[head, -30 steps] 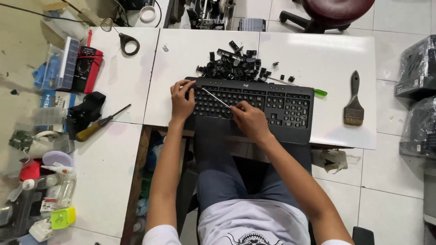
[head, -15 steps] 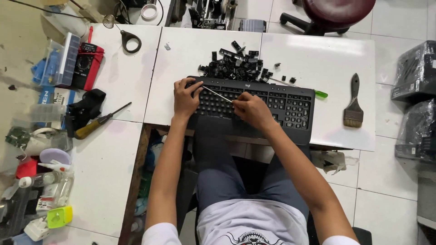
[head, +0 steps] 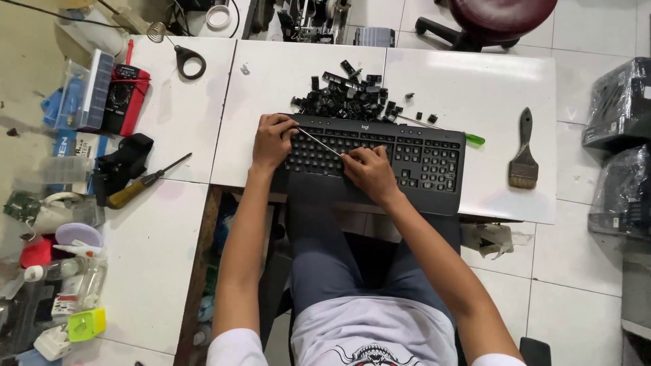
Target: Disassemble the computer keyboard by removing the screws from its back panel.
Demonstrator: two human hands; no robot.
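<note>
A black keyboard with a wrist rest lies on the white table in front of me. My left hand rests on its left end, fingers on the upper left keys. My right hand grips a thin metal tool, whose tip reaches up-left to the keys beside my left hand. A heap of loose black keycaps lies just behind the keyboard.
A paint brush lies at the right. A green-handled screwdriver pokes out behind the keyboard. To the left are a yellow-handled screwdriver, a red multimeter, a black tape roll, bottles and clutter. A stool stands beyond.
My right hand has shifted slightly along the keyboard with the metal tool, its tip staying at the upper left keys. The left hand has stayed in place.
</note>
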